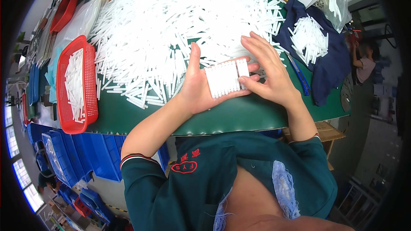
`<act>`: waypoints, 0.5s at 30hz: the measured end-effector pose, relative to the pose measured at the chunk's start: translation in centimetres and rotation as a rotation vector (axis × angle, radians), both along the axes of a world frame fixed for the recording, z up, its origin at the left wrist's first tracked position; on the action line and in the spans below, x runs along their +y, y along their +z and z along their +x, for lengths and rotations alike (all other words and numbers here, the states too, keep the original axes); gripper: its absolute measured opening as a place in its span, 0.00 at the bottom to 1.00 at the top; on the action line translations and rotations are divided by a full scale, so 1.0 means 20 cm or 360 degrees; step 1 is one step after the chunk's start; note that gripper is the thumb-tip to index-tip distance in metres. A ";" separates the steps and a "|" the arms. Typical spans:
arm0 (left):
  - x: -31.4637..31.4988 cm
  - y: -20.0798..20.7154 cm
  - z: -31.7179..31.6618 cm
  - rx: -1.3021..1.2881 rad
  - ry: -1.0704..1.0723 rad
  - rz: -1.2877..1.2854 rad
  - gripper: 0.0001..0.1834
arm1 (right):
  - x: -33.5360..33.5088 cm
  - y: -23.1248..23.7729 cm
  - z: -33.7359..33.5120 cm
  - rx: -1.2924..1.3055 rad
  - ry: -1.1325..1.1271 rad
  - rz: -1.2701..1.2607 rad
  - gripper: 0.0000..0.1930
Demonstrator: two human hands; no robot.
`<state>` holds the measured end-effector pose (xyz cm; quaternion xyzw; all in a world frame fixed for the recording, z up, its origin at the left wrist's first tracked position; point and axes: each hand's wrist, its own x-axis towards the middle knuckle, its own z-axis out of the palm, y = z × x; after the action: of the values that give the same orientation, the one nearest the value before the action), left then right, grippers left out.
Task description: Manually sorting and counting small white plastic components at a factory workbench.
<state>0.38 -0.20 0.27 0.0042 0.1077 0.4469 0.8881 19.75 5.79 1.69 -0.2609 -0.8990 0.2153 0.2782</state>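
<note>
My left hand (195,86) is palm up, thumb raised, with a flat row of slim white plastic tubes (224,79) lying side by side across its palm and fingers. One tube (242,70) at the row's right end stands slightly apart from the others. My right hand (274,75) is beside that end, its thumb touching the row near the separated tube and its other fingers stretched upward, spread from the thumb. Beyond both hands lies a large heap of the same white tubes (171,30) on the green table (192,122).
A red perforated basket (92,90) with white tubes stands at the left. On the right are a blue utility knife (299,75) and a dark blue cloth (327,79) bearing a small tube pile (309,39). Blue crates (102,158) sit below left. Another person (364,62) is far right.
</note>
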 end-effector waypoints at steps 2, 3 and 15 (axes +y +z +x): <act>0.00 0.00 0.00 0.0014 0.0008 -0.0003 0.62 | 0.00 0.00 0.00 0.0010 0.0006 0.0042 0.37; 0.00 0.00 0.00 0.0021 0.0012 -0.0004 0.62 | 0.00 0.00 0.00 0.0017 0.0006 0.0067 0.37; 0.00 -0.02 0.00 0.0103 0.0053 0.0051 0.55 | -0.02 0.04 -0.02 -0.0131 0.0073 0.0214 0.33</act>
<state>0.47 -0.29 -0.17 0.0312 0.1292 0.4629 0.8764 19.42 5.34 2.49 -0.2295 -0.9279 0.1500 0.2528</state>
